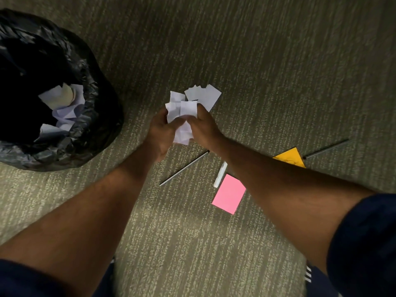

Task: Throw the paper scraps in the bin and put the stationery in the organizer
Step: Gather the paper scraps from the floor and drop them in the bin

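Both of my hands are closed around one bunch of white paper scraps (pixel 182 113), held above the carpet (pixel 257 61). My left hand (pixel 159 133) cups the bunch from the left side, and my right hand (pixel 202 125) pinches it from the right, with crumpled pieces sticking up past my fingers. A few flatter white pieces (pixel 203 96) show just beyond my right hand; I cannot tell whether they are in my grip or lying on the floor behind it.

The bin (pixel 70 146), lined with a black bag, stands to the left of my hands and apart from them. White scraps (pixel 62 103) already lie inside it.

The stationery lies on the carpet below my forearms. A thin pencil (pixel 184 168) lies aslant between my arms. A white marker (pixel 220 174) rests just beside a pink sticky pad (pixel 229 194), near its upper corner. An orange pad (pixel 289 158) shows beyond my right forearm, partly hidden by it, with a second pencil (pixel 325 148) near its right corner.
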